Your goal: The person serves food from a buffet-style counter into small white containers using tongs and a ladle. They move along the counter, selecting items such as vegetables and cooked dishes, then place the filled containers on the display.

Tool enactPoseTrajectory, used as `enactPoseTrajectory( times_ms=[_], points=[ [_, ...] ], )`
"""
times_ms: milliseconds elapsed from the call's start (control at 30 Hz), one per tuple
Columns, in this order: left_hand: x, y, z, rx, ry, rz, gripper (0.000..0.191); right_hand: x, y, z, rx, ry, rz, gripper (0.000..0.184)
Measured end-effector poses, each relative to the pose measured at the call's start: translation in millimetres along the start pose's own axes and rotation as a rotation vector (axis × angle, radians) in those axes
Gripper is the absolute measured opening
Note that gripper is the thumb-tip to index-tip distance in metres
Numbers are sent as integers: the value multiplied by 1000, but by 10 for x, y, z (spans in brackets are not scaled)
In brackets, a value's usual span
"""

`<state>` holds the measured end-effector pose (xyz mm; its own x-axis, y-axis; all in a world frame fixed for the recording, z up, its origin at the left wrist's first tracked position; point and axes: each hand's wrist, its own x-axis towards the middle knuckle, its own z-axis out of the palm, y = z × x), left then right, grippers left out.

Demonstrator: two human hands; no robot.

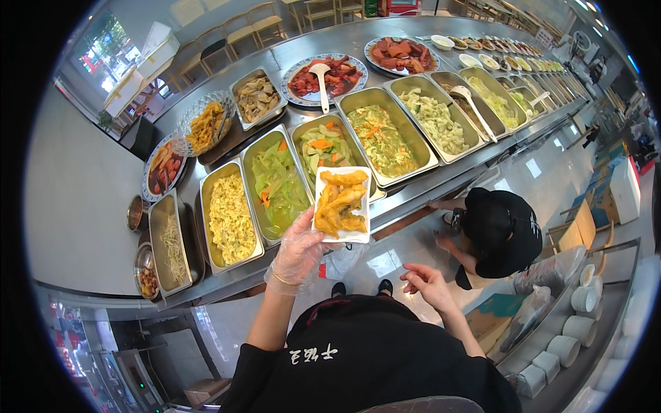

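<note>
My left hand (pixel 298 253), in a clear plastic glove, grips a white rectangular dish (pixel 364 235) by its lower left side. Pieces of golden fried food (pixel 342 204) lie in the dish. It is held above the front edge of the steel counter, before a pan of sliced squash and carrot (pixel 325 147). My right hand (pixel 427 284) is bare and hovers over the floor in front of my body, fingers partly curled and apart, with nothing in it. Left of the dish stand a pan of green vegetable slices (pixel 279 180) and a pan of scrambled egg (pixel 231 222).
A co-worker (pixel 496 232) in black crouches at the counter's base, to my right. Plates of red braised meat (pixel 325 77) stand at the back. A white slotted spoon (pixel 472 111) rests across pans. Stacked white bowls (pixel 578 330) line a shelf at right; a cardboard box (pixel 490 315) is beside it.
</note>
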<state>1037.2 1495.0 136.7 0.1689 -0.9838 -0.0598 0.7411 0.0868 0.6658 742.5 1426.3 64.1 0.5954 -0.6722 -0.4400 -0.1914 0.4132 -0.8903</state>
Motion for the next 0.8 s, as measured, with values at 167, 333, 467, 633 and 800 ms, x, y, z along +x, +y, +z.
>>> enactPoseTrajectory(
  times_ms=[167,333,467,633,800],
  points=[
    [-154,83,-194,-30,3,-67,54,-32,46,465,12,4,88,32],
    [-325,289,-366,51,-17,-96,58,2,60,949,16,-7,48,35],
    [-396,464,-476,104,6,-101,56,-32,138,1233,1,-5,18,35],
    [-403,570,-589,138,22,-106,56,-109,215,1402,63,16,56,34],
    [-376,565,-586,139,-17,-154,57,-174,286,1417,77,29,24,35]
  ],
)
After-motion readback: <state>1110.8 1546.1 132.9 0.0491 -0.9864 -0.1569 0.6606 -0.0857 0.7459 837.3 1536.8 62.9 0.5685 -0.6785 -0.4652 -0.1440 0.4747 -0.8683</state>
